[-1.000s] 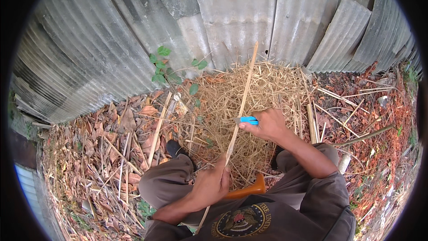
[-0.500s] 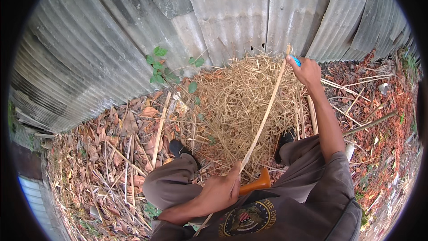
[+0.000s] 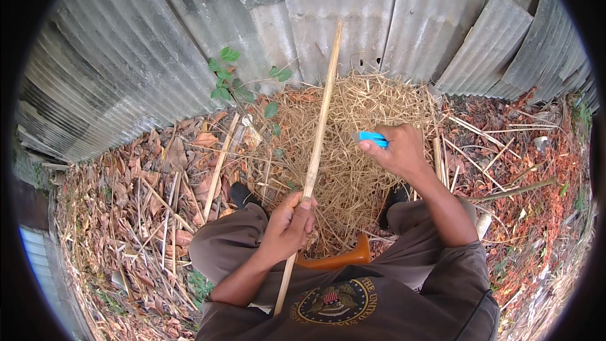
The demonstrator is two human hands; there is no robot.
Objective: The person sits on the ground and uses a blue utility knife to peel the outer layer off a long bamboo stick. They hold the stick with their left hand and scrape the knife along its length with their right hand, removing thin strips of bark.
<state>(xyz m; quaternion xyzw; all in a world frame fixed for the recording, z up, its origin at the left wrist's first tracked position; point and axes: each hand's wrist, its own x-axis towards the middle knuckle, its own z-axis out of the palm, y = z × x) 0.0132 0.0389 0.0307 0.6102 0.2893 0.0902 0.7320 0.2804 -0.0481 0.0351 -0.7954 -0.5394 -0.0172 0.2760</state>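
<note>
My left hand (image 3: pixel 288 227) is closed around the lower part of a long, pale wooden strip (image 3: pixel 321 117), which slants up and away from my lap toward the metal sheets. To the right of the strip, apart from it, my right hand (image 3: pixel 399 150) grips a small blue-handled cutter (image 3: pixel 372 139). A short blade tip points left out of its handle. Below both hands spreads a heap of thin straw-coloured shavings (image 3: pixel 360 170), lying between my feet. An orange curved object (image 3: pixel 341 259), perhaps a plastic seat edge, shows between my thighs.
Upright grey corrugated sheets (image 3: pixel 341 0) form a wall at the far side. A green leafy plant (image 3: pixel 230 82) grows against it. Dry brown leaves and loose sticks (image 3: pixel 221 167) cover the ground at left; reddish litter (image 3: pixel 543 183) and a branch (image 3: pixel 514 191) lie at right.
My right hand with the cutter has drawn back toward me and left, off the strip's far end. My left hand has shifted slightly left and farther out, swinging the strip more upright.
</note>
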